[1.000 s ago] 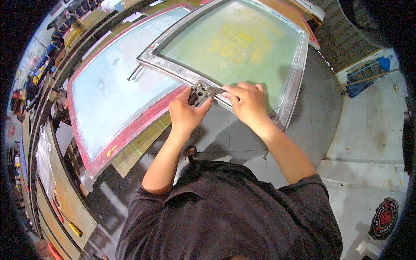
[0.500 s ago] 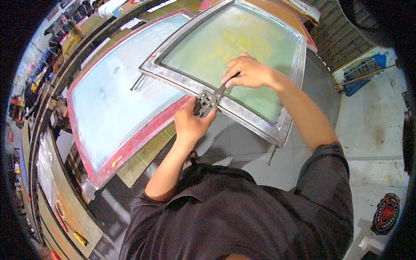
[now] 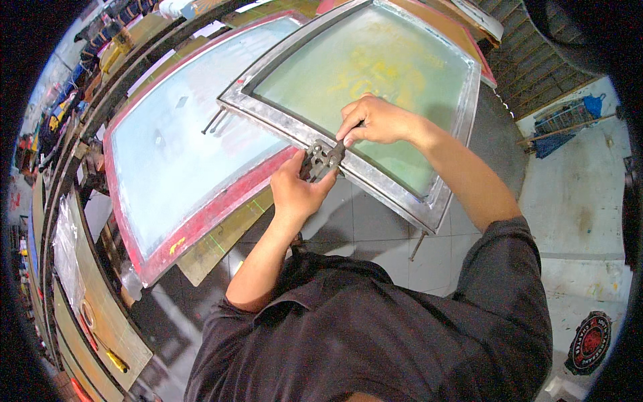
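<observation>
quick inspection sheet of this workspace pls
surface: long print table runs along the left
job's things: grey metal-framed screen with green mesh, metal clamp on its near edge; red-framed screen beside it
clutter: bolts sticking out of the grey frame; coloured items heaped far left
grippers: left hand grips the clamp; right hand holds a thin tool at the frame, fingers closed
cables: nothing seen
surroundings: tiled floor, blue cloth on a rack, round mat

The left hand [image 3: 298,191] is curled in a fist, thumb side up, and its bare arm bends at the elbow. The right hand [image 3: 375,122] is higher up, palm down, fingers [image 3: 349,130] bent and pinched together. Its arm reaches forward, nearly straight.
</observation>
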Action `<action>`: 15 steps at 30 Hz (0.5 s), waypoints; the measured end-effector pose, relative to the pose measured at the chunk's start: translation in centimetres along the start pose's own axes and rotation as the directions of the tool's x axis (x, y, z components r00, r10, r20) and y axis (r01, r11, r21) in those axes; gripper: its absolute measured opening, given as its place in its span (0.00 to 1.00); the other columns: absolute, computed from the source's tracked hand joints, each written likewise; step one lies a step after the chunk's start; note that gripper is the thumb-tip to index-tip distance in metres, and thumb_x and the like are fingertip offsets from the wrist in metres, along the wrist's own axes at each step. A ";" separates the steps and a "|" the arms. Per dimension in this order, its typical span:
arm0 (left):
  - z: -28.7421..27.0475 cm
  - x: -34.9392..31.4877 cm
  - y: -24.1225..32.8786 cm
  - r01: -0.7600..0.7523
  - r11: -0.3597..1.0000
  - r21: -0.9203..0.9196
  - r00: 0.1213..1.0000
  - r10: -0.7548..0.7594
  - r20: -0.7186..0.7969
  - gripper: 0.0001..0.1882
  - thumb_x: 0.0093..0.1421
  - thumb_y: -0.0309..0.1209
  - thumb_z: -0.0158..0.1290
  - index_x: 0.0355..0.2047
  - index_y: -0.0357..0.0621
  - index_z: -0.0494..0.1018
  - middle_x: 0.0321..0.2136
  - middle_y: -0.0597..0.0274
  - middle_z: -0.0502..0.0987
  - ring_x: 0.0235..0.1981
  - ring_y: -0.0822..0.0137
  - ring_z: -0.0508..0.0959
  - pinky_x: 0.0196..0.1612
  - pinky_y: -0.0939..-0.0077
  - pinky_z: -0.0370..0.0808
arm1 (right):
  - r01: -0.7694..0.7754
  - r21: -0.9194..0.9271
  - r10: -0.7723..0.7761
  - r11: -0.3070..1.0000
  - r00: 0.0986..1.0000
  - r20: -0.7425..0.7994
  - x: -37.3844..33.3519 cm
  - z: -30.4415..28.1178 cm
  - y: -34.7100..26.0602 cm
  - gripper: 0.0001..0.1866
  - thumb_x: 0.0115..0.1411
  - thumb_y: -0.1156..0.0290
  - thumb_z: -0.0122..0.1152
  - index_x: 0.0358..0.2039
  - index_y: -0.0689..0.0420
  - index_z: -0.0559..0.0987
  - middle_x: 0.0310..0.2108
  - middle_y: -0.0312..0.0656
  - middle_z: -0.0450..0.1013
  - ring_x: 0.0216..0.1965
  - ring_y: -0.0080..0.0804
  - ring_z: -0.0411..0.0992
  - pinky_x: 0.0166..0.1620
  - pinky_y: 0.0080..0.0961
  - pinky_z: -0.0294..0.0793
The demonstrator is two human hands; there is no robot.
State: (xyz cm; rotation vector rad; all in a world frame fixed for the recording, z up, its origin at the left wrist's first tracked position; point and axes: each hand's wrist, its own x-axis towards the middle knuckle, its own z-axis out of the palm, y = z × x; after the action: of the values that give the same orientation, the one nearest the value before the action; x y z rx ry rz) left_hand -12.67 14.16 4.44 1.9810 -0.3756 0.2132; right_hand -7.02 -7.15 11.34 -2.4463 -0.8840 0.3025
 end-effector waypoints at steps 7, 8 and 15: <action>0.4 -0.8 -2.4 -0.019 0.999 -0.043 0.998 0.016 -0.066 0.23 0.37 0.36 0.65 0.32 0.35 0.74 0.20 0.54 0.76 0.22 0.64 0.77 0.26 0.73 0.71 | 0.020 -0.144 -0.049 0.989 0.979 -0.198 -1.5 3.0 -0.2 0.10 0.48 0.61 0.64 0.32 0.45 0.82 0.24 0.30 0.71 0.31 0.24 0.68 0.45 0.26 0.56; 0.6 -0.7 -2.6 -0.031 0.998 -0.052 0.996 0.026 -0.086 0.23 0.37 0.36 0.65 0.32 0.35 0.73 0.20 0.55 0.75 0.22 0.65 0.76 0.26 0.73 0.71 | 0.022 -0.153 -0.052 0.988 0.978 -0.200 -1.7 3.0 -0.3 0.10 0.48 0.61 0.64 0.32 0.44 0.82 0.24 0.30 0.71 0.31 0.25 0.68 0.45 0.26 0.56; 0.5 -0.3 -2.0 -0.056 0.998 -0.012 0.995 0.054 -0.085 0.24 0.36 0.36 0.64 0.32 0.34 0.73 0.17 0.60 0.72 0.17 0.71 0.70 0.23 0.77 0.68 | -0.042 -0.200 0.013 0.979 0.989 -0.146 -2.2 2.4 -0.4 0.11 0.52 0.54 0.59 0.34 0.40 0.82 0.27 0.31 0.73 0.34 0.29 0.69 0.47 0.32 0.57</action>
State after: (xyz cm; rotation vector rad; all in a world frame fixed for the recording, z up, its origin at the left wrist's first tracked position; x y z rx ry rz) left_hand -12.23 14.58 2.43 1.9423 -0.3764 0.3274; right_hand -9.77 -7.41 9.63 -2.6308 -0.8550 0.0449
